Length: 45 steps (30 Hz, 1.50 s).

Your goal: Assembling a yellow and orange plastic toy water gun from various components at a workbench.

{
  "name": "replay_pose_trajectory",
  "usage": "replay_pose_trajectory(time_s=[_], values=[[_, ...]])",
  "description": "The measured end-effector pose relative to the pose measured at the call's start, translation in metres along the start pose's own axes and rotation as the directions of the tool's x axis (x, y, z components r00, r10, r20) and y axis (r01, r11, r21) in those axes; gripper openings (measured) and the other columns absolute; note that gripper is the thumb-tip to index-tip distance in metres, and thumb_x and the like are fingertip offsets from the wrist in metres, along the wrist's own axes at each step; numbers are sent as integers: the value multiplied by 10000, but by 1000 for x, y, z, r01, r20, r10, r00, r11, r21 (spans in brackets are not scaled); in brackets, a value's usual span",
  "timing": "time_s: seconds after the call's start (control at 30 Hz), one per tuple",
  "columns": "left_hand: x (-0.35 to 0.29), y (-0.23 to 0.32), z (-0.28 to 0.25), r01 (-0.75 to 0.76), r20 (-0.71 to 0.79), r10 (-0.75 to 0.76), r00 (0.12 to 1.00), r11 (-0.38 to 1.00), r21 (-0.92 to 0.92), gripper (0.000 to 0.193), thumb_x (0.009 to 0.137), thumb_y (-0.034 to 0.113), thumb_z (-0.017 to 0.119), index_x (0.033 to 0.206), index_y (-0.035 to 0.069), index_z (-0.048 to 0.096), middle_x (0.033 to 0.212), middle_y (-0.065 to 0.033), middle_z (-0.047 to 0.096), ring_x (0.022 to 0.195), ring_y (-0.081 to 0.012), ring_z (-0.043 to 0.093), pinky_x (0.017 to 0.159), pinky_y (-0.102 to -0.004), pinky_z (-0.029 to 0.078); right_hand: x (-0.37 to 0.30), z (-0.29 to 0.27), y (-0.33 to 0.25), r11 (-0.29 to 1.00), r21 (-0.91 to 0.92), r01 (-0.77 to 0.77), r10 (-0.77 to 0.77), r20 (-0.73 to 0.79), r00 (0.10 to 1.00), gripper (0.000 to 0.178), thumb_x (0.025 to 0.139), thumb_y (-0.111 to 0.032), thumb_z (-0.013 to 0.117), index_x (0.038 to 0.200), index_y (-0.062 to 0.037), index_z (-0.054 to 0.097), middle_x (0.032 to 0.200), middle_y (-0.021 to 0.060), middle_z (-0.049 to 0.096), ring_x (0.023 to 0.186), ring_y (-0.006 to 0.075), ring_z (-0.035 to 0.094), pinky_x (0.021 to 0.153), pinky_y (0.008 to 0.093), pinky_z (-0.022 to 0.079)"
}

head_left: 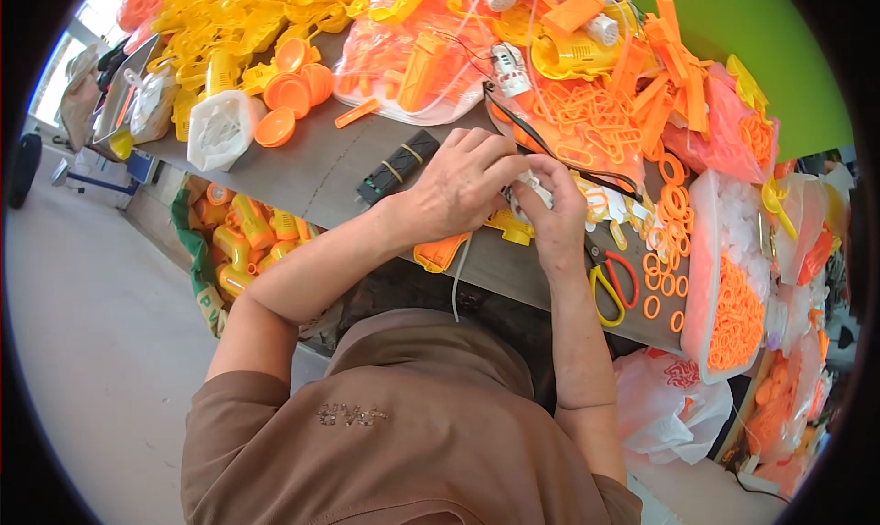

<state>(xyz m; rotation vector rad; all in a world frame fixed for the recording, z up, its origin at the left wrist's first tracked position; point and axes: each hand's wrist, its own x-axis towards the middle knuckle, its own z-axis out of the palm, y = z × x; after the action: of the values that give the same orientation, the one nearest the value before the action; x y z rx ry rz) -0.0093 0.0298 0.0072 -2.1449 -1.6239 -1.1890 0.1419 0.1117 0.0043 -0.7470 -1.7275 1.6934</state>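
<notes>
My left hand point(467, 184) and my right hand point(556, 215) meet above the near edge of the table. Both are closed, fingertips pinching a small white part point(535, 191), mostly hidden by the fingers. A thin white tube point(459, 273) hangs below my left hand. Under the hands lie a yellow plastic part point(511, 226) and an orange plastic piece point(440, 253). Left of my left hand rests a black block point(398, 166) with rubber bands around it. Scissors point(613, 285) with one red and one yellow handle lie right of my right wrist.
Orange rings point(674, 213) and a bin of small orange pieces point(736, 319) stand at the right. Yellow parts point(266, 16), orange cups point(288, 94) and a plastic-lined container point(220, 131) fill the left. A sack of orange parts point(203, 273) sits below the table.
</notes>
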Motion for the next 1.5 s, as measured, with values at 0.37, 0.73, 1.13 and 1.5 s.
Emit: replay_pose_trajectory(time_s=[0.37,0.73,1.13,1.5], values=[[-1,8,-2,12,46,-13,999,1000,17,528,610,-7,668,1124,24,552,1049,-106,550,950,-279,531,819,-391,409,-5,-22,-14,997,-70,13,-7,76,997,516,850,-167,687,1286,-13,458,1138,120,563,1061,167,538,854,289,472],[-15,3,10,62,-34,-69,997,984,-167,545,603,-32,661,1132,43,549,1061,-133,542,940,-329,534,800,-419,458,-31,-42,5,564,-722,400,-177,367,913,769,639,-108,807,1306,-8,437,1398,163,367,1278,359,390,1068,405,340],[-3,-4,-13,246,76,-235,969,900,-359,454,736,25,710,1160,-2,551,1071,-135,556,920,-262,580,811,-330,493,-6,-34,-30,765,-480,430,-270,367,890,753,632,-22,781,1294,-35,423,1245,120,437,1162,233,487,940,332,446],[4,-26,-26,271,144,-234,962,890,-366,473,709,87,757,1151,28,602,913,-100,579,862,-238,563,758,-333,475,11,-19,-29,968,-132,216,-159,344,925,778,712,42,722,1391,5,344,1307,82,400,1257,207,448,1050,351,394]])
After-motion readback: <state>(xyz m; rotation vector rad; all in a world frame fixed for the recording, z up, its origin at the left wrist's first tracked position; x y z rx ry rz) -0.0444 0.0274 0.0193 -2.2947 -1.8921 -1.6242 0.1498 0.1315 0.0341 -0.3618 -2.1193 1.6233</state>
